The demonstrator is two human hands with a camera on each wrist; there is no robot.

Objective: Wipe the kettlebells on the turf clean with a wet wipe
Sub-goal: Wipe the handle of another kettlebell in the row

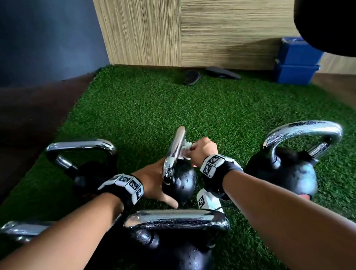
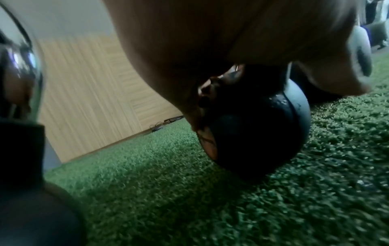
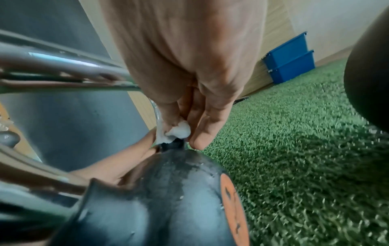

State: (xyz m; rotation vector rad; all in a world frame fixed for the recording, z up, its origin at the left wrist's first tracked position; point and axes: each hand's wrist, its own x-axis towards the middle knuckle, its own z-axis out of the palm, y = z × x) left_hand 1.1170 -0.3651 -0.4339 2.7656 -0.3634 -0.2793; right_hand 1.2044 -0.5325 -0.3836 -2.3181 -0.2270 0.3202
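A small black kettlebell (image 1: 186, 180) with a chrome handle (image 1: 175, 150) stands mid-turf. My left hand (image 1: 156, 177) cups its ball from the left, thumb on the near side; in the left wrist view the fingers (image 2: 200, 126) curl round the kettlebell's ball (image 2: 258, 133). My right hand (image 1: 200, 148) pinches a crumpled white wet wipe (image 1: 185, 149) against the handle's right side. The right wrist view shows the wipe (image 3: 179, 133) between my fingertips at the handle's base, above the kettlebell (image 3: 168, 191) with its orange label (image 3: 233, 208).
More kettlebells stand around on the green turf (image 1: 220, 108): one left (image 1: 91, 175), a large one right (image 1: 284, 170), one close in front (image 1: 175, 258), a handle at lower left (image 1: 24, 230). Blue bins (image 1: 298, 62) and sandals (image 1: 193, 77) lie by the wooden wall.
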